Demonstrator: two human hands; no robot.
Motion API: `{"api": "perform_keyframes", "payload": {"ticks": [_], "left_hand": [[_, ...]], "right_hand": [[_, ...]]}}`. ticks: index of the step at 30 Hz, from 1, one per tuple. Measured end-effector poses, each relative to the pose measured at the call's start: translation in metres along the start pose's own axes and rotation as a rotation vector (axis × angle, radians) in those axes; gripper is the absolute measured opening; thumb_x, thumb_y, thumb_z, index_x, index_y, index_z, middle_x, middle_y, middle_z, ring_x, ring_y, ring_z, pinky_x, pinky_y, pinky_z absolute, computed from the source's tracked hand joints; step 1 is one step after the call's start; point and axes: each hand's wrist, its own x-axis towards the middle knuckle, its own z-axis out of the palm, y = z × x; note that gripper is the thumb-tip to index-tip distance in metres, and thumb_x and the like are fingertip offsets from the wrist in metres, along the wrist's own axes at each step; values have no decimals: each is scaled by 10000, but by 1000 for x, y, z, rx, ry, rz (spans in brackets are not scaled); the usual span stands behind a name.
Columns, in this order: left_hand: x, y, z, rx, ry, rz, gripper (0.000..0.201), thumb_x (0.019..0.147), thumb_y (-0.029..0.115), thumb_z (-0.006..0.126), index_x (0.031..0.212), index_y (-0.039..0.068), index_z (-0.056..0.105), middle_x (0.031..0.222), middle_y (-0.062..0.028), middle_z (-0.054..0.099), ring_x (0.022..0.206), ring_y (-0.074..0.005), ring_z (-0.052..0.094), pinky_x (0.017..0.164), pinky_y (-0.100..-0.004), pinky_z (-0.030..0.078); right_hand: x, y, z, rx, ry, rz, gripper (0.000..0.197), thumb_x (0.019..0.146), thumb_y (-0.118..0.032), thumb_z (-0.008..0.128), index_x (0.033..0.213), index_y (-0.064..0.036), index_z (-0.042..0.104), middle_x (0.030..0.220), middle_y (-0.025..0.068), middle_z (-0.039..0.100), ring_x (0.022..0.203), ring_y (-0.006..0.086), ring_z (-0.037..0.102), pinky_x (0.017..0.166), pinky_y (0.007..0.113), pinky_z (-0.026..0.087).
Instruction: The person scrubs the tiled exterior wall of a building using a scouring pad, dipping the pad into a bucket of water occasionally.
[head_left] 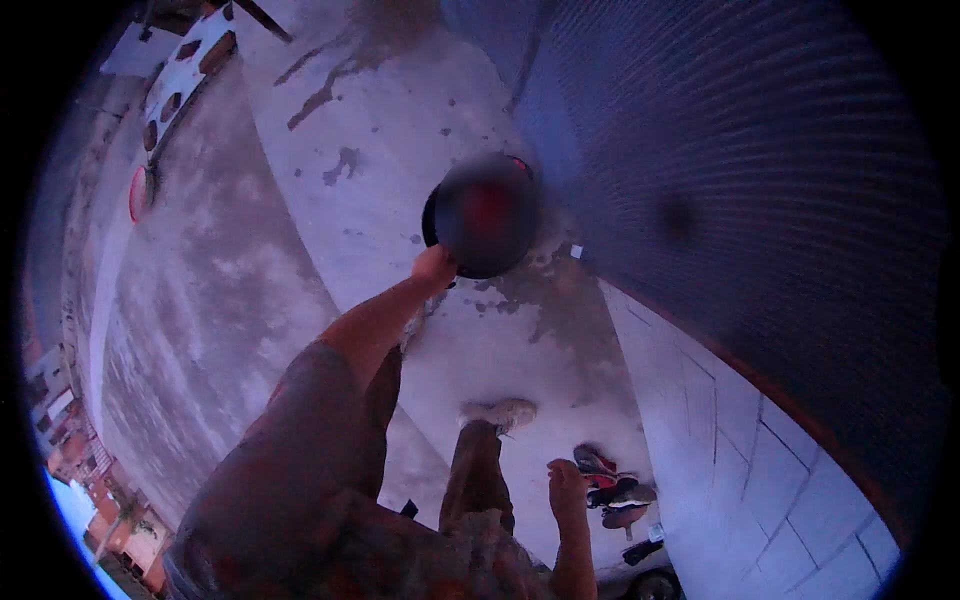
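Note:
My left arm reaches forward, and my left hand (435, 268) is closed on the near edge of a round black bucket (486, 274). The bucket is out in front of me over the pale floor. Something red shows dimly inside it, too blurred to name. Lower down at my right side hangs my right hand (567, 482), its fingers curled in with nothing visible in them. Close by it on the floor are a red and dark shoe (595, 468) and other dark footwear (627, 500).
A dark corrugated shutter (760, 190) rises on the right above a white tiled wall (725, 430). My shoe (500, 413) is on the damp-stained concrete floor (350, 215). Far left are a red-rimmed round object (141, 193) and a low white wall (190, 72) with brown shapes.

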Motion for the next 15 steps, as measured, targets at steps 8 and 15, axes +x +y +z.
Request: {"api": "perform_keyframes", "payload": {"ticks": [8, 15], "left_hand": [[80, -34, 88, 358, -15, 81, 152, 773, 187, 569, 881, 127, 658, 804, -99, 633, 747, -257, 610, 691, -373, 478], [102, -42, 110, 389, -36, 89, 152, 762, 168, 575, 881, 116, 654, 803, -93, 630, 737, -243, 605, 675, -359, 474]], "right_hand": [[28, 92, 31, 95, 41, 128, 131, 810, 28, 479, 904, -19, 557, 861, 143, 606, 770, 273, 604, 685, 349, 485], [44, 115, 51, 143, 72, 109, 161, 792, 64, 488, 903, -27, 562, 853, 125, 603, 739, 236, 608, 660, 315, 487]]}}
